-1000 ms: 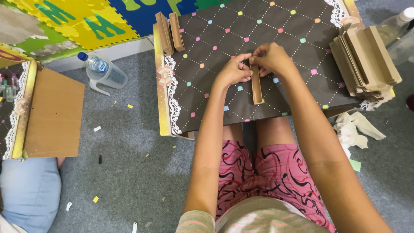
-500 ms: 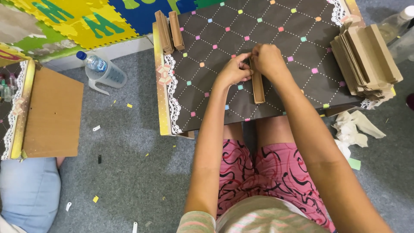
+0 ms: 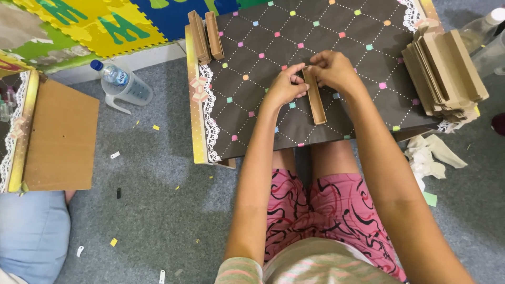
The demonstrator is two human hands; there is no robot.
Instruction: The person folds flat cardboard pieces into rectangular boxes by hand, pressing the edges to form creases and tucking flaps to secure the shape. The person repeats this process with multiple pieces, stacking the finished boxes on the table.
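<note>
Overhead, my left hand [image 3: 286, 87] and right hand [image 3: 334, 71] both pinch the far end of a narrow cardboard tray [image 3: 314, 97] lying on the dotted dark board [image 3: 252, 63] over my lap. It looks light, thin-walled and easily crushed; grip the side walls.

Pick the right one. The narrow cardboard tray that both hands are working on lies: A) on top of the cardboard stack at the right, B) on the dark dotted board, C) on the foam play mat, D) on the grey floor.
B: the cardboard tray lies flat on the dark dotted board, with the left hand and right hand at its far end.
</note>
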